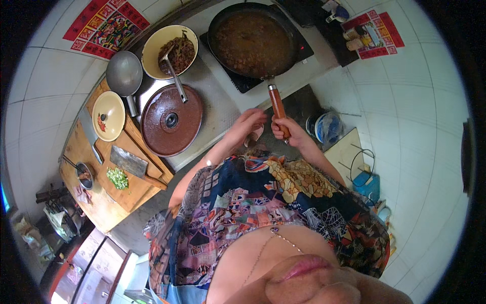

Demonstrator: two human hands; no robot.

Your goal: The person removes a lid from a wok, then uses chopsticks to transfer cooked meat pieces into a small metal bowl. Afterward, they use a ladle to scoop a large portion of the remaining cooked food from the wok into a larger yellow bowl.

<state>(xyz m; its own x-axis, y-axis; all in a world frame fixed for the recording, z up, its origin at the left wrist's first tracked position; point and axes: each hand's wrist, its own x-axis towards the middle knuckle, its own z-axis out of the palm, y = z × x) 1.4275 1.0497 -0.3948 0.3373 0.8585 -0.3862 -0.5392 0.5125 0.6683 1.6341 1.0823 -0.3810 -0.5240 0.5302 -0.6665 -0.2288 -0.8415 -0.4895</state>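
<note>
My right hand (290,131) grips the reddish-brown handle (278,106) of a wide black frying pan (212,45). The pan rests on a black electric cooktop (243,85) and holds brown liquid with small bits in it. My left hand (250,121) hangs just left of the handle, apart from it, fingers loosely bent and slightly blurred, with nothing visible in it. Left of the pan, a cream enamel bowl (149,53) holds dark brown chopped food, and a metal spatula (176,81) leans out of it over a brown pan lid (155,133).
A grey metal wok-shaped ladle (124,74) and a cream lid (110,129) lie at left. A cleaver (129,161) and chopped green onion (117,178) rest on a wooden board (133,197), near a knife (91,133) and a small metal bowl (84,176). A tub (328,127) stands below right.
</note>
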